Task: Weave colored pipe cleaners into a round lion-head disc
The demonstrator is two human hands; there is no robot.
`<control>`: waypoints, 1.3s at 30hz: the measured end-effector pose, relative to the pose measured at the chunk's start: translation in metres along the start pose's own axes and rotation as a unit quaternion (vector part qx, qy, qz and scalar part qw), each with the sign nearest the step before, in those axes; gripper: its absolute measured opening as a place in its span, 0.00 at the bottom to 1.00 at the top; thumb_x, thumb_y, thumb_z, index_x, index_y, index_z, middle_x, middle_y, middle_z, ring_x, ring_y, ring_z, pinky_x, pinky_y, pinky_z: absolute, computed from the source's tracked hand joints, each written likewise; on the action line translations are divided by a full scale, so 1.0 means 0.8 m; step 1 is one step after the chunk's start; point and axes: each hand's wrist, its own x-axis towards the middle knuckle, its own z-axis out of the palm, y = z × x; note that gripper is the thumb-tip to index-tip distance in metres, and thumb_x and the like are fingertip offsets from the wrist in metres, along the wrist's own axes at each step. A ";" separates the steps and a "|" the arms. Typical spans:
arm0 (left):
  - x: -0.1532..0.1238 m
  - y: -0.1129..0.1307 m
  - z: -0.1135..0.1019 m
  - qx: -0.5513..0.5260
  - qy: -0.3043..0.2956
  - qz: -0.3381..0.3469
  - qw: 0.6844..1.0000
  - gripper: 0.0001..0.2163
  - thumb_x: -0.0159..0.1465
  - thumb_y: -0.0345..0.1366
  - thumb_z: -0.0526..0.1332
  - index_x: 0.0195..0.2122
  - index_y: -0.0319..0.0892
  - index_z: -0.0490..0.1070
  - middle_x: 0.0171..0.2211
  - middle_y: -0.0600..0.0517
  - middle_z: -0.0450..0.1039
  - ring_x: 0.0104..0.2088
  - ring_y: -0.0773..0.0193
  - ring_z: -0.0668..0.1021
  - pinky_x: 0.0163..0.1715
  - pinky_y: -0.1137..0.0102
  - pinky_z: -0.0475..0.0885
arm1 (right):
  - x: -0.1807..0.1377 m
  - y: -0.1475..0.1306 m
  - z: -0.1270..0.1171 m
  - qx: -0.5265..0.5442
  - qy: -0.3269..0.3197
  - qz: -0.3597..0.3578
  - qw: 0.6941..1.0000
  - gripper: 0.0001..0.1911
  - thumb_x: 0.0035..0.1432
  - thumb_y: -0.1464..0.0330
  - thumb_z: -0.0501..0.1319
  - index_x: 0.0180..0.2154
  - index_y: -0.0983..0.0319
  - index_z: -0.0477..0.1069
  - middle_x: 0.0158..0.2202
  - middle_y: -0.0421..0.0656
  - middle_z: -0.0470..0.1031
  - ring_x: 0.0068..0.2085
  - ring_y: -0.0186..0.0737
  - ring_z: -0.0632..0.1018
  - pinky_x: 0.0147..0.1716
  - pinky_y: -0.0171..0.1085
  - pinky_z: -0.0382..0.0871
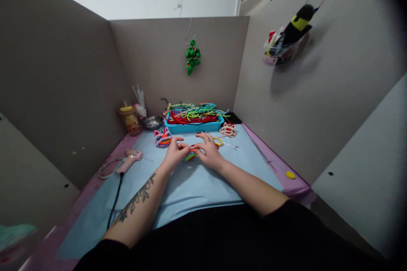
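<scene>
Both hands meet over the middle of the blue sheet. My left hand pinches the left side of a small pipe-cleaner piece with green and orange-red parts. From the other side, my right hand closes thumb and fingers on the same piece. Fingers cover much of it, so its full shape is hidden. A purple pipe-cleaner animal head with pink ears lies just left of my left hand. Beyond my right hand sits a white and red one. A yellow loop lies beside my right fingers.
A blue tray heaped with pipe cleaners stands at the back. Left of it are a metal bowl and a lidded cup. A pink glue gun with a cord lies at left. Grey partitions enclose the table.
</scene>
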 end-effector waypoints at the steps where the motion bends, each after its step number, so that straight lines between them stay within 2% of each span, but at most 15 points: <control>1: 0.000 0.001 0.000 0.000 0.003 -0.003 1.000 0.22 0.48 0.36 0.66 0.39 0.42 0.56 0.23 0.57 0.72 0.23 0.69 0.74 0.27 0.74 0.65 | 0.001 0.002 0.000 0.008 0.006 0.006 1.000 0.06 0.55 0.70 0.59 0.32 0.59 0.75 0.51 0.47 0.66 0.56 0.49 0.61 0.56 0.53 0.56; 5: -0.002 0.004 0.000 -0.022 0.002 -0.028 0.999 0.22 0.46 0.35 0.66 0.39 0.42 0.56 0.23 0.57 0.72 0.24 0.68 0.74 0.27 0.73 0.65 | 0.001 0.003 -0.002 0.029 0.016 -0.002 0.999 0.04 0.54 0.70 0.60 0.32 0.59 0.74 0.46 0.47 0.69 0.52 0.46 0.65 0.54 0.49 0.59; 10: -0.002 0.007 -0.002 -0.037 -0.011 -0.074 0.997 0.23 0.45 0.34 0.66 0.40 0.42 0.56 0.22 0.59 0.71 0.18 0.72 0.69 0.22 0.75 0.62 | 0.000 0.000 -0.001 0.041 0.012 -0.014 0.999 0.04 0.54 0.71 0.60 0.32 0.59 0.74 0.43 0.45 0.70 0.49 0.44 0.66 0.51 0.47 0.60; 15: -0.002 0.009 -0.002 -0.051 -0.011 -0.077 0.996 0.24 0.45 0.35 0.66 0.41 0.42 0.57 0.23 0.58 0.71 0.18 0.72 0.69 0.21 0.76 0.62 | 0.002 0.004 -0.001 0.058 -0.005 0.001 0.998 0.05 0.54 0.71 0.60 0.30 0.58 0.75 0.39 0.44 0.71 0.45 0.44 0.68 0.48 0.46 0.61; 25: -0.001 0.009 -0.006 -0.069 -0.022 -0.100 0.992 0.26 0.43 0.35 0.68 0.42 0.40 0.58 0.24 0.55 0.72 0.22 0.69 0.73 0.24 0.74 0.64 | 0.002 0.006 0.002 0.088 -0.055 -0.023 0.994 0.05 0.55 0.72 0.59 0.31 0.59 0.74 0.37 0.44 0.72 0.44 0.42 0.69 0.47 0.45 0.62; 29: -0.001 0.011 -0.009 -0.081 -0.031 -0.106 0.991 0.26 0.44 0.35 0.68 0.43 0.40 0.59 0.25 0.55 0.72 0.20 0.69 0.72 0.22 0.74 0.62 | 0.003 0.012 0.006 0.154 -0.045 0.037 0.986 0.05 0.54 0.70 0.60 0.31 0.59 0.75 0.36 0.43 0.72 0.42 0.41 0.71 0.46 0.44 0.63; 34: 0.000 0.013 -0.012 -0.111 -0.042 -0.096 0.988 0.27 0.45 0.37 0.69 0.43 0.40 0.59 0.27 0.55 0.72 0.22 0.70 0.73 0.24 0.74 0.64 | 0.006 0.021 0.010 0.265 -0.027 0.127 0.955 0.07 0.53 0.64 0.61 0.29 0.60 0.75 0.35 0.43 0.72 0.40 0.39 0.74 0.45 0.41 0.66; 39: 0.000 0.014 -0.010 -0.115 -0.069 -0.074 0.988 0.27 0.45 0.38 0.70 0.43 0.41 0.58 0.25 0.58 0.70 0.20 0.73 0.70 0.23 0.76 0.62 | 0.009 0.027 0.010 0.287 -0.005 0.191 0.939 0.09 0.47 0.62 0.65 0.28 0.61 0.74 0.42 0.45 0.70 0.46 0.43 0.72 0.52 0.45 0.60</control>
